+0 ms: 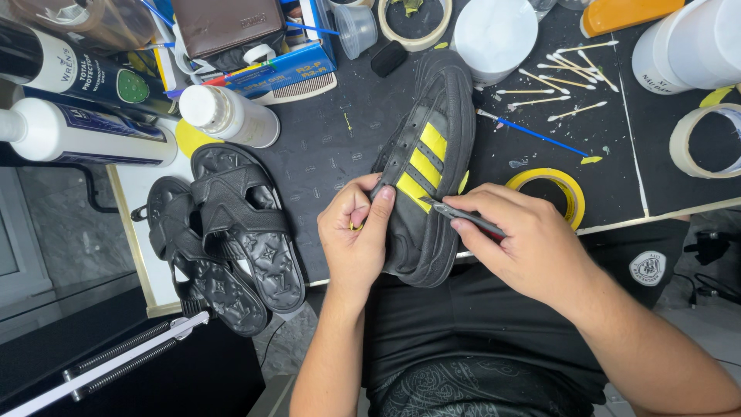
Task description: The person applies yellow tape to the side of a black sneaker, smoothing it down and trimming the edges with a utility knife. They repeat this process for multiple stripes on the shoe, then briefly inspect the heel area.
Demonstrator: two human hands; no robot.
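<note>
on black workbench (pixel 324 147), left hand (pixel 355 232) pinches black shoe (pixel 424 170); right hand (pixel 525 239) grips knife (pixel 463 216) at its stripes

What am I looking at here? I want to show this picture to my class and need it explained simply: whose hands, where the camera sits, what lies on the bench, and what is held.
There is one picture, taken by a camera worn on a person's head, looking down at their own two bare hands; no machine is involved. The left hand pinches the side of a black shoe with yellow stripes, which rests at the edge of a dark work mat. The right hand holds a slim utility knife, its tip at the stripes. To the left lies a pair of black sandals. Around the mat are white bottles, rolls of tape, scattered cotton swabs and a small clear plastic cup.
</note>
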